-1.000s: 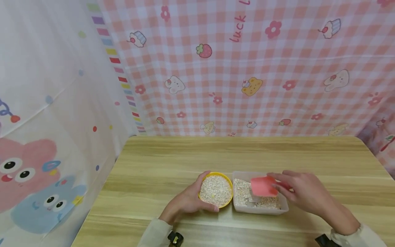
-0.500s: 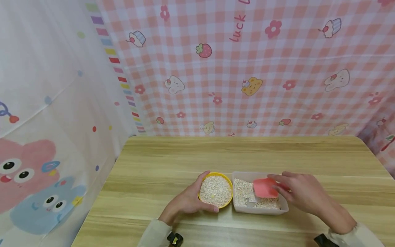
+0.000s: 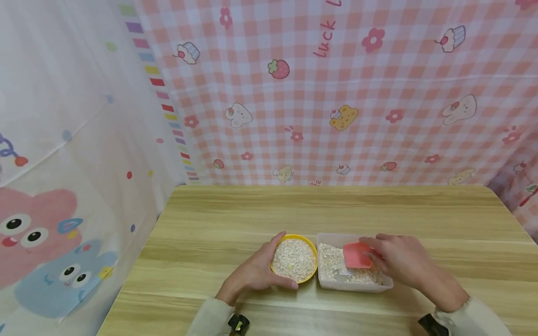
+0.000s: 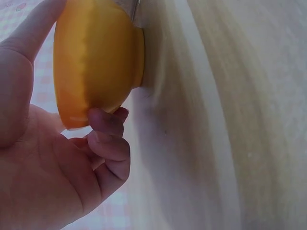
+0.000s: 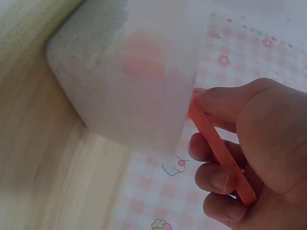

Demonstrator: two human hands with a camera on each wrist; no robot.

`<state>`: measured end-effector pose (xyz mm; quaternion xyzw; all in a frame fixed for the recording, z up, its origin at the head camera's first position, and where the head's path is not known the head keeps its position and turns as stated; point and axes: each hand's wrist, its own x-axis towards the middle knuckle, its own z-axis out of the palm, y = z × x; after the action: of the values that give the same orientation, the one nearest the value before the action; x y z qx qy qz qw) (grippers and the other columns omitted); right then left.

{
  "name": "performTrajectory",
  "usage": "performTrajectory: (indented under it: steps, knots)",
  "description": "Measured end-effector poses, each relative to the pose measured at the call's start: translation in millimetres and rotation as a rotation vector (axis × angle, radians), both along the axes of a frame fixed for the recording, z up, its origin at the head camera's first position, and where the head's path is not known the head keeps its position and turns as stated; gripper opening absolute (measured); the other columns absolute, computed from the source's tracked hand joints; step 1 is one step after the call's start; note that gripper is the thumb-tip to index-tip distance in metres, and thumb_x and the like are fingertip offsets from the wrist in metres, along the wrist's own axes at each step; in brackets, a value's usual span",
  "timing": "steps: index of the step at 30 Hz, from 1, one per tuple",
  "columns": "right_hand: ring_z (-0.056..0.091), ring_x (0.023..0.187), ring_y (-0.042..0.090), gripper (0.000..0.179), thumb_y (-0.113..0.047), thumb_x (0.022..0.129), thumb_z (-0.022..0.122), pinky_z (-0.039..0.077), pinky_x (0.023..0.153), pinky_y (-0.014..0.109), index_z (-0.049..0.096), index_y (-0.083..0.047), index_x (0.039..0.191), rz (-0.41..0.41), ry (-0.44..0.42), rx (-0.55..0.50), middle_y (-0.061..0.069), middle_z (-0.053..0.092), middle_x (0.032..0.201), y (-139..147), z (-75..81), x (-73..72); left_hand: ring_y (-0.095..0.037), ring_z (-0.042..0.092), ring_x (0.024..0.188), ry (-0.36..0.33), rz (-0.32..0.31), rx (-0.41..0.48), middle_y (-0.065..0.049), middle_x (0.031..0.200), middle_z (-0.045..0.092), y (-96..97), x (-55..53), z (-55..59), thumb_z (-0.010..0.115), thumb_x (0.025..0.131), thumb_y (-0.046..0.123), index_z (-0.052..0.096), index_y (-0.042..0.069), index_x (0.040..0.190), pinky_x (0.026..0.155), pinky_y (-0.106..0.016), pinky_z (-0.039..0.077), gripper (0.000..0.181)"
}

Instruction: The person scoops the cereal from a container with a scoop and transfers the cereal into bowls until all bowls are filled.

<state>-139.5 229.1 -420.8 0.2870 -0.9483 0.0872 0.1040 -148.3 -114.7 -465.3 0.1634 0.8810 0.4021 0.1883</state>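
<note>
My left hand point(image 3: 262, 270) grips the side of a yellow bowl point(image 4: 103, 62), thumb and fingers spread round it. Pale flakes that look like oats point(image 3: 293, 259) fill the bowl close to its rim. Just to its right stands a translucent plastic box point(image 3: 353, 286), part-filled with similar flakes point(image 3: 329, 261). With curled fingers my right hand point(image 3: 401, 259) holds a pinkish-red scoop point(image 3: 356, 255) by its handle point(image 5: 220, 151). The scoop's head is inside the box, over the flakes, and shows blurred through the wall in the right wrist view. What lies in the scoop cannot be made out.
Bowl and box stand side by side on a wood-grain table point(image 3: 252, 205). Behind the table's far edge hangs a pink checked cloth point(image 3: 311, 93). A white cloth with cartoon figures point(image 3: 84, 154) hangs at the left.
My right hand has shifted slightly left, and the scoop has moved a little within the box. The left hand and bowl stay in place.
</note>
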Motion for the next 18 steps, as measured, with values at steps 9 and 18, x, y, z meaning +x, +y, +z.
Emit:
performTrajectory:
  steps: [9, 18]
  knots:
    - [0.033, 0.052, 0.000, 0.028, -0.019, 0.083, 0.079, 0.029, 0.044, 0.022, 0.075, -0.015, 0.110, 0.001, -0.021, -0.012, -0.012, 0.053, 0.068, -1.7, -4.7, -4.9, -0.028, 0.037, 0.132, 0.200, 0.098, -0.100, -0.012, 0.147, 0.033, 5.9, 10.5, 21.2, 0.087, 0.066, 0.057, 0.020, 0.033, 0.158, 0.103, -0.052, 0.043, 0.115]
    - [0.037, 0.054, 0.000, 0.027, -0.020, 0.084, 0.077, 0.033, 0.046, 0.023, 0.075, -0.017, 0.111, 0.026, -0.017, -0.027, -0.011, 0.057, 0.071, -6.2, -5.9, -8.6, -0.010, 0.050, 0.097, 0.234, 0.005, 0.046, -0.001, 0.116, 0.053, 38.4, 22.7, 40.4, 0.082, 0.081, 0.041, 0.041, 0.013, 0.150, 0.085, -0.026, 0.048, 0.085]
